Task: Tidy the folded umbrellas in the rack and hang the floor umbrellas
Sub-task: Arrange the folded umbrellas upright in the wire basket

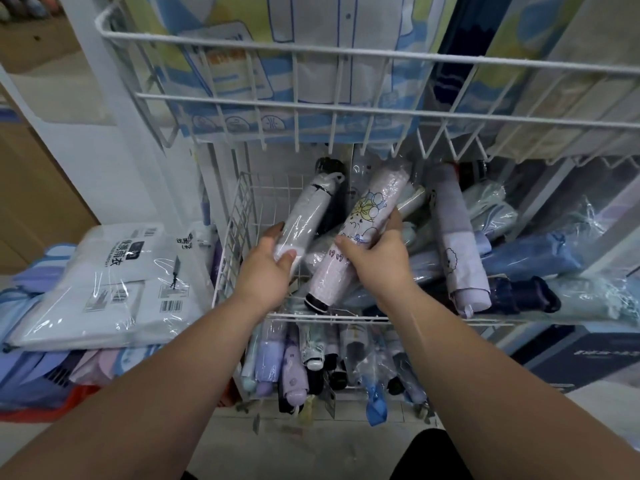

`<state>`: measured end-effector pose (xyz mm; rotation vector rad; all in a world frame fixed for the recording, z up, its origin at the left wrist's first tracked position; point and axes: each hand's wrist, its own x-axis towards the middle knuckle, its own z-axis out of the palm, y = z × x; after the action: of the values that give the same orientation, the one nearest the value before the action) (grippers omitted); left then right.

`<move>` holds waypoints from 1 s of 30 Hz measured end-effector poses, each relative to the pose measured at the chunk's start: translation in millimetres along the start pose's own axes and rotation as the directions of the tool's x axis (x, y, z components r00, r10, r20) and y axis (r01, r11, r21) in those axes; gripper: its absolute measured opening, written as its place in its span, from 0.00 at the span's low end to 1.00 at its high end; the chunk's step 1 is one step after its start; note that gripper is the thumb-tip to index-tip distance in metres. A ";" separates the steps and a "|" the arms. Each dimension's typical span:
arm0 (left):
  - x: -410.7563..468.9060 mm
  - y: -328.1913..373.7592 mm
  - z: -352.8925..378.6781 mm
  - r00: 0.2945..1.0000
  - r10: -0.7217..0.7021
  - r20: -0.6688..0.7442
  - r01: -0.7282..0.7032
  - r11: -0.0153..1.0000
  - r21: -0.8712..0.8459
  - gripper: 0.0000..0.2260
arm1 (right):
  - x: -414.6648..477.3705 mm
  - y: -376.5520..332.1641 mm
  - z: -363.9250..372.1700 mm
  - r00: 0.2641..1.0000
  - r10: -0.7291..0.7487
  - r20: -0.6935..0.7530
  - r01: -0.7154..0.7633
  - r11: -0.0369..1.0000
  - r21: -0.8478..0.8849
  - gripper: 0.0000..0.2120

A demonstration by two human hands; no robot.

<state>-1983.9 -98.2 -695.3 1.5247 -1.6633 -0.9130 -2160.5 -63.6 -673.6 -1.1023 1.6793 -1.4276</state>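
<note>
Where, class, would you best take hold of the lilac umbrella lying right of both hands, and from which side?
Grip the lilac umbrella mid-barrel, from above and in front: it lies uppermost on the pile, body exposed, far end tucked beneath the upper basket.

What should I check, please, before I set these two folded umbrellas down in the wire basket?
1. Left hand grips the grey umbrella: ok.
2. Right hand grips the cartoon umbrella: ok.
3. Free room by the basket left wall: ok.
4. Pile on the right lies in line: not ok; the lilac umbrella crosses the blue umbrella.
5. Plastic sleeves undamaged: cannot tell.
</note>
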 end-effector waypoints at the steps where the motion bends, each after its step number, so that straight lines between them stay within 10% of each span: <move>1: -0.2 2.1 -0.8 1.000 -0.015 -0.022 0.014 1.000 -0.015 0.21 | -2.4 1.0 -0.8 1.000 -0.016 0.019 0.017 0.999 -0.049 0.53; 6: 12.7 0.3 -10.0 0.984 -0.133 -0.117 0.130 0.991 -0.036 0.27 | -8.0 18.5 -3.8 0.997 -0.083 -0.003 0.083 0.997 0.008 0.54; 11: 16.7 -14.2 -18.4 0.960 -0.195 0.203 0.084 0.887 0.454 0.40 | -17.7 29.6 -3.2 0.996 -0.086 -0.009 0.086 0.993 0.078 0.52; 18: 18.1 -11.4 -13.2 0.963 -0.153 0.223 -0.039 0.738 0.673 0.30 | -14.8 33.3 -1.2 0.998 -0.070 0.002 0.069 0.992 0.108 0.51; 27: 18.9 -3.4 -25.6 0.895 0.069 0.441 -0.446 0.075 0.892 0.31 | -9.5 30.3 4.8 0.998 -0.047 -0.038 0.051 0.991 0.120 0.49; 30: 28.3 -7.6 -36.2 0.870 0.004 0.493 -0.493 0.012 0.870 0.27 | -5.6 15.7 6.6 0.997 -0.061 -0.046 0.060 0.998 -0.014 0.48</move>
<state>-1950.9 -128.5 -682.4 1.6833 -3.1000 0.5488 -2155.1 -60.6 -690.4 -1.1440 1.7021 -1.4927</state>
